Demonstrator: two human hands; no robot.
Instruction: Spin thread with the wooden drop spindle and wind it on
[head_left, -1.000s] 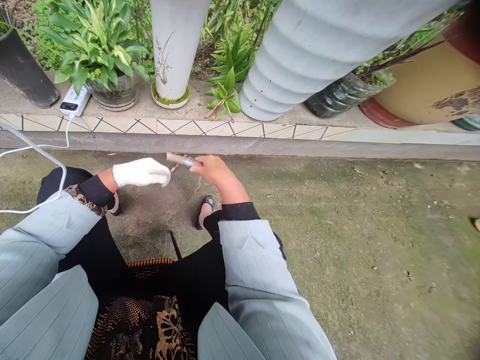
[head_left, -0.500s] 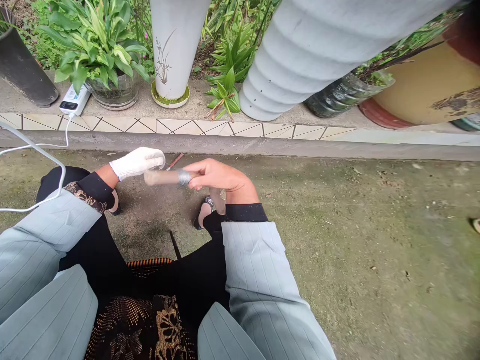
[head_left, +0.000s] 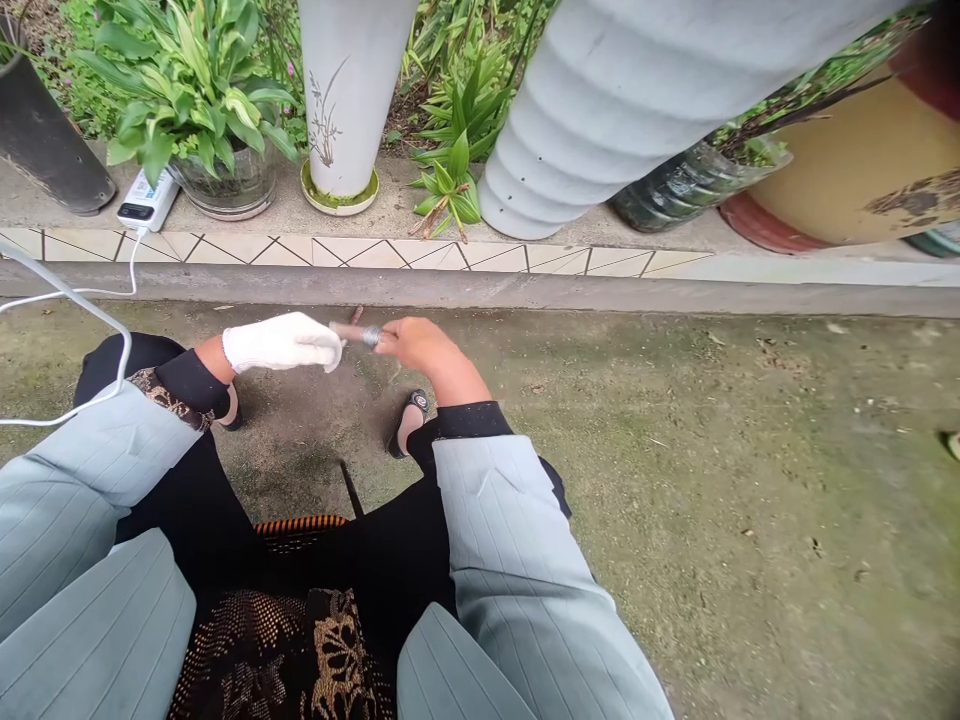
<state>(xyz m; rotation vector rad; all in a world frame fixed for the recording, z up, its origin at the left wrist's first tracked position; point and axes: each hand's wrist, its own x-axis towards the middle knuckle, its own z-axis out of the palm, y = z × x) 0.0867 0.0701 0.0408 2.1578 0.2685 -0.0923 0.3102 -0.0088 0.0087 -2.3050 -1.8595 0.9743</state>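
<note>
My left hand (head_left: 283,342) wears a white knitted glove, its fingers curled closed; what they hold is hidden. My bare right hand (head_left: 417,345) grips a wooden-handled tool (head_left: 349,330) with a silvery band wrapped close to the fingers. The tool lies roughly level between the hands, and its left end reaches the glove. Motion blur hides its exact kind. A thin reddish-brown stick-like piece (head_left: 357,314) shows just beyond the handle; I cannot tell whether the glove holds it. Both hands are above the ground, between the knees.
A concrete ledge (head_left: 397,225) runs across the front, bearing a leafy plant (head_left: 187,90), a tall white pot (head_left: 345,130), a grey ribbed pot (head_left: 600,110) and a white power device (head_left: 148,205). A white cable (head_left: 120,340) loops at left. Feet rest on mossy concrete (head_left: 675,480).
My gloved hand has moved slightly right and turned fingers downward. My right hand has shifted left and up a little, and less of its tool's handle shows between the hands.
</note>
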